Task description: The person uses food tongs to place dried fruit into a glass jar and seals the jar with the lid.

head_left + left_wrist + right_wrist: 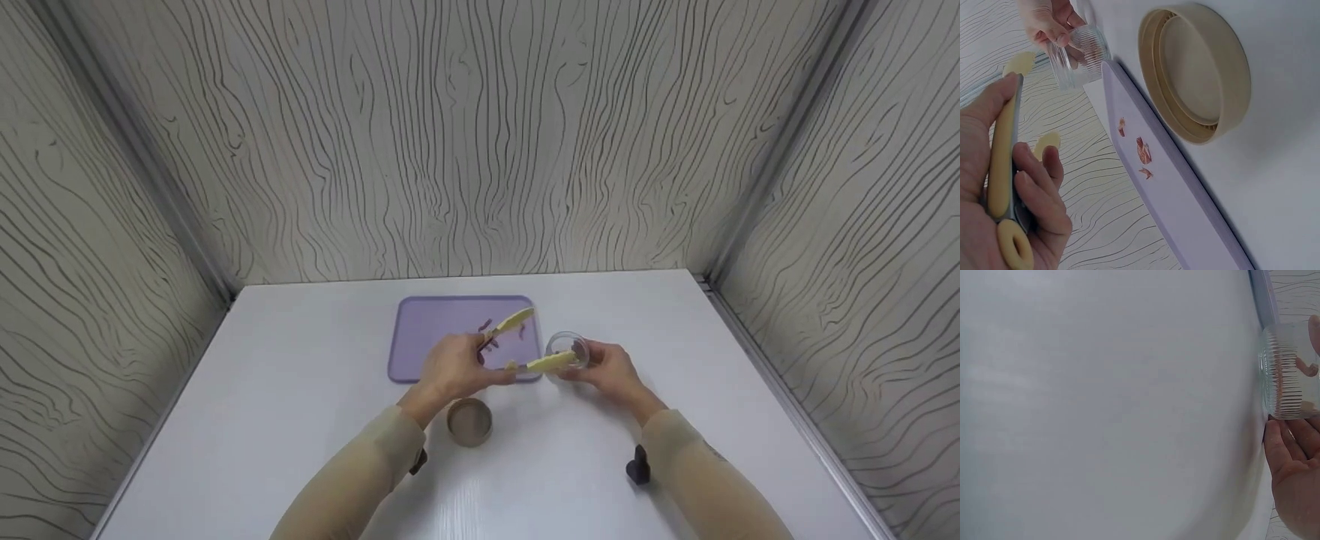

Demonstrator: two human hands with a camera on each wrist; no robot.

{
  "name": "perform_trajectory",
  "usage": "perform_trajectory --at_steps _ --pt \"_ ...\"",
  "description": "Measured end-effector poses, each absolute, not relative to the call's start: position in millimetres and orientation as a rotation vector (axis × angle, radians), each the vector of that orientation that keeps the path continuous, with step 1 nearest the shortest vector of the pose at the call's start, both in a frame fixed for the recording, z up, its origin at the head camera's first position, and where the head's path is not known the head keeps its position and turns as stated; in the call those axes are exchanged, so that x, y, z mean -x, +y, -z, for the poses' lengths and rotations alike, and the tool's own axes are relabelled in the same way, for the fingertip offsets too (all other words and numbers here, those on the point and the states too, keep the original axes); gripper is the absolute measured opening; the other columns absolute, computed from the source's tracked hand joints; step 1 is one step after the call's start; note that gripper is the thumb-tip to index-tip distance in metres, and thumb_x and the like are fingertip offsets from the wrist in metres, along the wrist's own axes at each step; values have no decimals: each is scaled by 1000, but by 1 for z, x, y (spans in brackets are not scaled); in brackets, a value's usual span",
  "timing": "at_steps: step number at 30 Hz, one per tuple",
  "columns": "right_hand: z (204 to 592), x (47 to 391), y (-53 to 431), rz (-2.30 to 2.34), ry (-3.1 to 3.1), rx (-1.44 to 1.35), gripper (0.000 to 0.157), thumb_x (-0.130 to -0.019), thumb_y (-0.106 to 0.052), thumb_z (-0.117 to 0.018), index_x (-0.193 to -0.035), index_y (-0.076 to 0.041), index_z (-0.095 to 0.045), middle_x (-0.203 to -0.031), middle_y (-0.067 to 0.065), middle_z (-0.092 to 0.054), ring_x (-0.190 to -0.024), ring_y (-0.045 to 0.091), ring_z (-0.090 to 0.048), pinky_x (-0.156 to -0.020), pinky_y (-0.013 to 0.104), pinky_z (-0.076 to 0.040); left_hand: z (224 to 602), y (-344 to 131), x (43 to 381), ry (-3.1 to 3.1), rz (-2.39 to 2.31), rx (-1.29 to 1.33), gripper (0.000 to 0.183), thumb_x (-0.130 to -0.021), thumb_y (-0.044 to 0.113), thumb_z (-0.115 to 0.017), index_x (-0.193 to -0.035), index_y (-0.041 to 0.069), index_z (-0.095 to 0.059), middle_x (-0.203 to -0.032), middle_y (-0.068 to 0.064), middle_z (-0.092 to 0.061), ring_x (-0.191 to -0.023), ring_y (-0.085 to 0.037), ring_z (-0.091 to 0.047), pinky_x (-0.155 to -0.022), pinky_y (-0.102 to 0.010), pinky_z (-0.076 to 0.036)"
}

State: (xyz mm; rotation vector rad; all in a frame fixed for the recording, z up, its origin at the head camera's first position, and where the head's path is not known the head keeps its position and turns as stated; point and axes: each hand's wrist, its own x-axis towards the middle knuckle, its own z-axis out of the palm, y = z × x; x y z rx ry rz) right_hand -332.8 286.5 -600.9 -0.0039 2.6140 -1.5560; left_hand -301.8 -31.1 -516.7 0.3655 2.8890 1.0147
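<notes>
In my left hand (452,367) I grip a pair of tongs (552,363) with yellow ends and yellow handle strips. Their two arms are spread wide. One yellow end overlaps the mouth of a clear ribbed glass jar (1283,377) in the head view; the other lies over a purple tray (416,337). My right hand (616,373) holds the jar by its side, beside the tray's right edge. Inside the jar are small reddish-brown pieces (1306,368). Several similar curled pieces (1143,151) lie on the tray, partly hidden by my left hand in the head view.
A round beige lid (469,422) lies on the white table (300,390), hollow side up, near my left wrist. Wood-patterned panels (450,150) rise behind the table and on both sides.
</notes>
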Motion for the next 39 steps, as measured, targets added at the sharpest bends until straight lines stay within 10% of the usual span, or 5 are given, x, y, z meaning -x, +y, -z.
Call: perform_trajectory --at_steps 39 --pt "600 332 287 1549 2638 53 80 -88 -27 -98 -155 -3 -63 -158 17 -68 -162 44 -49 -137 62 -29 535 -84 311 2989 -967 -367 68 -81 59 -95 -124 9 -82 -75 7 -66 -69 -11 -54 -61 -29 -43"
